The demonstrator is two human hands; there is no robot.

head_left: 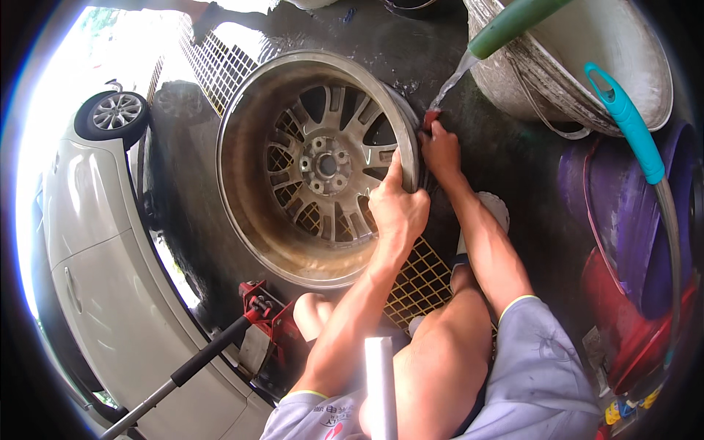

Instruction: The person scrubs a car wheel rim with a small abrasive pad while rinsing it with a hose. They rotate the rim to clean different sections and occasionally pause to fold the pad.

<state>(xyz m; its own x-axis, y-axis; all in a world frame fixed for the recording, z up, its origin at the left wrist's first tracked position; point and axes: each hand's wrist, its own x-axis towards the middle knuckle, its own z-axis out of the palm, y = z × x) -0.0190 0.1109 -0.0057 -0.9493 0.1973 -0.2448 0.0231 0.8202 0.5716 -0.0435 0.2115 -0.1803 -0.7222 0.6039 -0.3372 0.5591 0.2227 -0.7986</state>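
While apparently washing the wheel rim (342, 163): just off view centre toward 11 o'clock, with open barrel turned toward the camera; exact tilt not readable
Left hand (398, 204): grasping rim lip near 3 o'clock, with index finger laid along the edge; presumably steadying
Right hand (443, 151): closed round red piece (431, 117), perhaps cloth or pad, at rim's outer side near 2 o'clock; pressure not visible
Green hose (510, 29): at 1 o'clock from right hand, pouring water stream (450, 81) onto or right beside red piece
Wet scrub on outer wall: judged step in hand
Next stroke: probably calling for firm left hold, red piece flat on metal under the flow, travel along the curve toward 4 o'clock
Floor jack (258, 301): red, at 7 o'clock from rim, apart from both hands
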